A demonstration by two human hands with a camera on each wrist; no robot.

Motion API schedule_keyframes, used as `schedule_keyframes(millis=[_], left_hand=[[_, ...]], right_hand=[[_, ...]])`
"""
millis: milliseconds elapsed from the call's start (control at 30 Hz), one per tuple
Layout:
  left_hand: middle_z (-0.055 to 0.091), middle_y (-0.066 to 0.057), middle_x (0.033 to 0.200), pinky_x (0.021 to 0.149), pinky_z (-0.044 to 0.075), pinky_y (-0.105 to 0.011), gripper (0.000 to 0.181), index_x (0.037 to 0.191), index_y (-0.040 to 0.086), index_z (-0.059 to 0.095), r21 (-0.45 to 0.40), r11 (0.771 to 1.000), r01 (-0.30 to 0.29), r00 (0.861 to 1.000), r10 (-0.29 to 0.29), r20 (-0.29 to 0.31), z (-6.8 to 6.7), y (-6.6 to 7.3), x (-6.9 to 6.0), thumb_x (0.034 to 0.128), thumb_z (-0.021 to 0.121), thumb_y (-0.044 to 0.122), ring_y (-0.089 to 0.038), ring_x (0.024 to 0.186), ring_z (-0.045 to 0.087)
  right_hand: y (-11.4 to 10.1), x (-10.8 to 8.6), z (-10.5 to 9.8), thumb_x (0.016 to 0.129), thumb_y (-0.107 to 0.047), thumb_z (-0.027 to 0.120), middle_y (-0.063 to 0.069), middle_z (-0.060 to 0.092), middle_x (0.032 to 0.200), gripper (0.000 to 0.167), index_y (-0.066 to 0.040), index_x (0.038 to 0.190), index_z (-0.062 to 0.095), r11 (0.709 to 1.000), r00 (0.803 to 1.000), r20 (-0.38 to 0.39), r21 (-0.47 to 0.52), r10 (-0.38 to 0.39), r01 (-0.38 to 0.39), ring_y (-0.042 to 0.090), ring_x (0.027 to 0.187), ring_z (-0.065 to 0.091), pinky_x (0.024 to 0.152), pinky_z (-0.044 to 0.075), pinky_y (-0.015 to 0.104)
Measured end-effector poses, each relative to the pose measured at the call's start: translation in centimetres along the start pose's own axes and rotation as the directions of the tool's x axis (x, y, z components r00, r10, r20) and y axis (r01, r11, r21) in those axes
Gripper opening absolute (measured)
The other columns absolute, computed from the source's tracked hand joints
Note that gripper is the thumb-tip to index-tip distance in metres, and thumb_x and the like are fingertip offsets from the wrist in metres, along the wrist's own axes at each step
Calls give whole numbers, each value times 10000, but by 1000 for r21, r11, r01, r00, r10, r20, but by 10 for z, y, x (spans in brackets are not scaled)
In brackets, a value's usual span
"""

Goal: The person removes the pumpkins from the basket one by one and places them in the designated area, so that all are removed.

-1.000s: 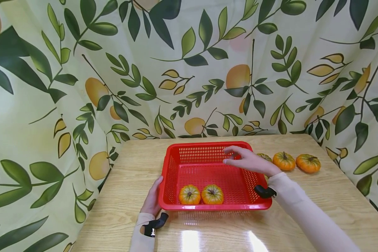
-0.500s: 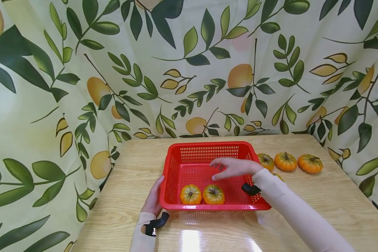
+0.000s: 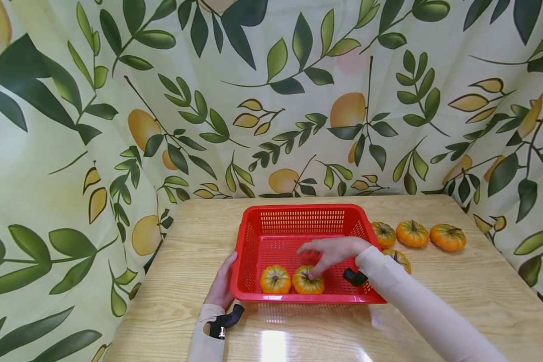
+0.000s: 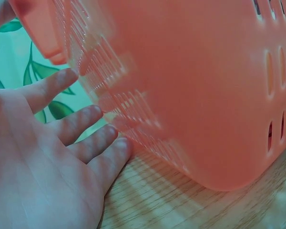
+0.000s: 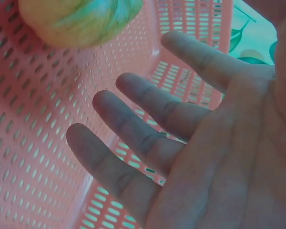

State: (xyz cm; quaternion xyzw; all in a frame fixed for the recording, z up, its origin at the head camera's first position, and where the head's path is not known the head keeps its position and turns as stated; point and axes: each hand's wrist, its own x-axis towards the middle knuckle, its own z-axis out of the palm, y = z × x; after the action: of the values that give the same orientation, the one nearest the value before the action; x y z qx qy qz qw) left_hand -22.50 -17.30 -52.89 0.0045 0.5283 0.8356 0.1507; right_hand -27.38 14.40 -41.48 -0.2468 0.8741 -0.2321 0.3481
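Note:
A red plastic basket (image 3: 298, 254) with slotted walls stands on the table. Two small orange-and-green pumpkins lie inside near its front wall: a left pumpkin (image 3: 275, 280) and a right pumpkin (image 3: 305, 286). My right hand (image 3: 332, 253) reaches in over the right wall, its fingers spread and nothing in its grasp. The thumb overlaps the right pumpkin in the head view; I cannot tell whether it touches. In the right wrist view one pumpkin (image 5: 78, 24) lies beyond the fingers. My left hand (image 4: 52, 148) rests extended fingertips against the basket's outer left side.
Several more pumpkins sit on the wooden table (image 3: 199, 226) right of the basket, among them a far-right pumpkin (image 3: 448, 237) and one partly behind the right forearm, a half-hidden pumpkin (image 3: 399, 259). A leaf-patterned curtain (image 3: 253, 120) surrounds the back and sides.
My right hand has moved left and down, from over the basket's right wall to above the right pumpkin. The left hand stays at the basket's left side.

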Motion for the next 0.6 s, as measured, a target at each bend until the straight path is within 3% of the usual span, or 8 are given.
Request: schedule_keyframes(millis=[300, 600], left_hand=[[592, -53, 1361, 987, 536, -357, 615, 1508, 132, 386, -1, 1000, 4, 1000, -4, 3, -1, 0, 0, 1020, 471, 497, -204, 1184, 581], [605, -16, 1319, 983, 541, -342, 601, 1492, 138, 378, 22, 1000, -9, 998, 7, 60, -3, 0, -2, 1027, 444, 513, -173, 1158, 595]], right_hand=[[-3, 4, 11, 805, -382, 832, -40, 550, 1385, 605, -320, 1351, 579, 1000, 1000, 1, -30, -3, 3, 212, 1280, 493, 1106, 424, 525], [-2, 7, 15, 816, -376, 826, -46, 558, 1355, 574, -330, 1337, 591, 999, 1000, 18, -44, -5, 6, 204, 1268, 492, 1116, 419, 522]])
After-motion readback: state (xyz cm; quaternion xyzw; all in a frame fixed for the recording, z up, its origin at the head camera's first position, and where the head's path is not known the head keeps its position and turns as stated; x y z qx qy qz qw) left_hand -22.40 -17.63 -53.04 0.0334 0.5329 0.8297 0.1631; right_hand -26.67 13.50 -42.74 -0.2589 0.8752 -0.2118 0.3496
